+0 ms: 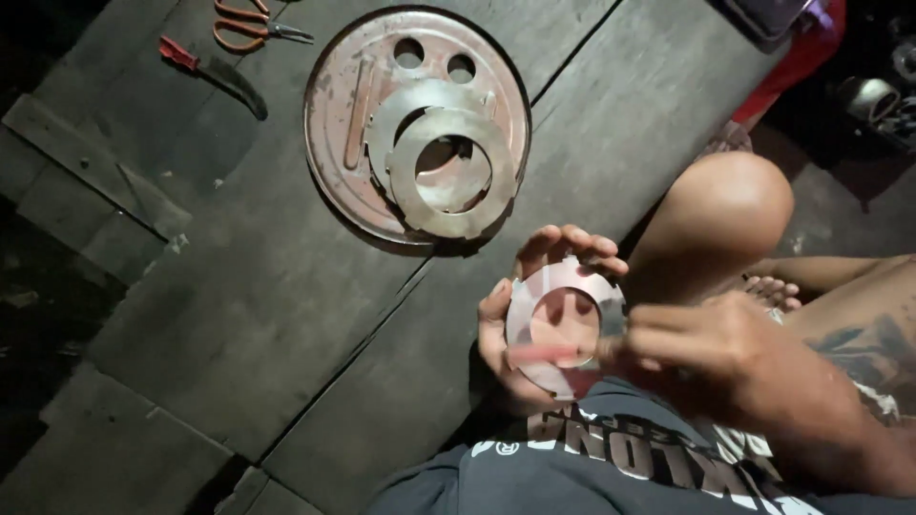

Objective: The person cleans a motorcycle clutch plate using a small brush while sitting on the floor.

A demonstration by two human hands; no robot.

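metal ring plate [534, 310] in left hand [510, 315]

No packages, labels, signs or screens here

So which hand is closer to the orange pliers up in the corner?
Left. The left hand, holding the metal ring, sits nearer the orange pliers; the right hand is farther off on the ring's other side.

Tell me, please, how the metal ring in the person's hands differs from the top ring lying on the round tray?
The held ring is gripped at its edge by the left hand and tilted toward the camera; the top ring on the tray lies flat and untouched. The right hand holds a thin pinkish stick across the held ring; nothing crosses the tray ring. Both are flat grey metal discs with a large round hole and notched rims.
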